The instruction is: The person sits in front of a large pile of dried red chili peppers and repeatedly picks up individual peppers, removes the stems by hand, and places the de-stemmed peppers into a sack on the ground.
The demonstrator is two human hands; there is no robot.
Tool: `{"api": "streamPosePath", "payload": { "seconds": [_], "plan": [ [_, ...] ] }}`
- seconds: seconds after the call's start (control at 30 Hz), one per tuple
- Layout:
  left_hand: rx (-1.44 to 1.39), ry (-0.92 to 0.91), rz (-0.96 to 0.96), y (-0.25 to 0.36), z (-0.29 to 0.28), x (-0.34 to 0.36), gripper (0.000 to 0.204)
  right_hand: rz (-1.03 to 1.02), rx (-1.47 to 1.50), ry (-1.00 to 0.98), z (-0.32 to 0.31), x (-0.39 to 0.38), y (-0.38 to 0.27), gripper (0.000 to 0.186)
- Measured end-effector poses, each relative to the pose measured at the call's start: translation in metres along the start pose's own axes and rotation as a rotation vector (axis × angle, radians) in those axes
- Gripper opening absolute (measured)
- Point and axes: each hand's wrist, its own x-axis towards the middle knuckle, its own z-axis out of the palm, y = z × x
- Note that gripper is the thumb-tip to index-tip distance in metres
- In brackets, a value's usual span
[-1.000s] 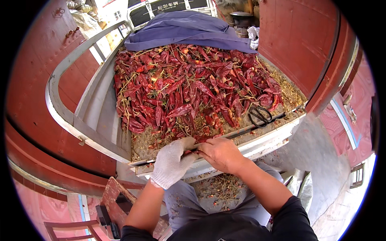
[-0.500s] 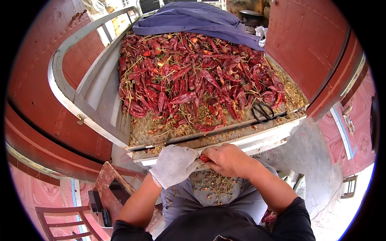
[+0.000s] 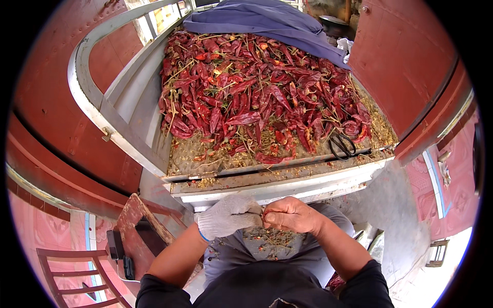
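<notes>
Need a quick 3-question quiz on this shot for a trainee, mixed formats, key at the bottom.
1. Which wears a glove, the left hand or the right hand?
2. True or false: the black looped handles lie right of the picture's middle, by the near edge of the cargo bed.
3. Fill in: along the far side of the red peppers lies a ____-coloured cloth.

Key:
1. The left hand; the right is bare.
2. True.
3. Blue-purple.
</notes>
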Motion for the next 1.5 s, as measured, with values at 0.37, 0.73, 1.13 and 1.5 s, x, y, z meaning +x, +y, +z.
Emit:
{"api": "streamPosePath", "payload": {
  "seconds": [0.37, 0.73, 1.13, 1.5],
  "plan": [
    [0.856, 0.07, -0.029, -0.042, 0.026, -0.015, 0.029, -0.161, -0.149, 0.566, -0.041, 0.028, 0.026, 0.028],
    [0.553, 0.425, -0.062, -0.04, 0.025, -0.004, 0.029, -0.071, -1.219, 0.705, -0.074, 0.073, 0.006, 0.022],
    [-0.618, 0.487, -0.073, -0.025, 0.019, 0.009, 0.046, 0.092, -0.143, 0.207, -0.012, 0.015, -0.015, 0.012],
    [0.988, 0.089, 0.188, 0.006, -0.002, 0.001, 0.019, 0.003, -0.539, 0.052, -0.017, 0.009, -0.013, 0.036]
  ]
}}
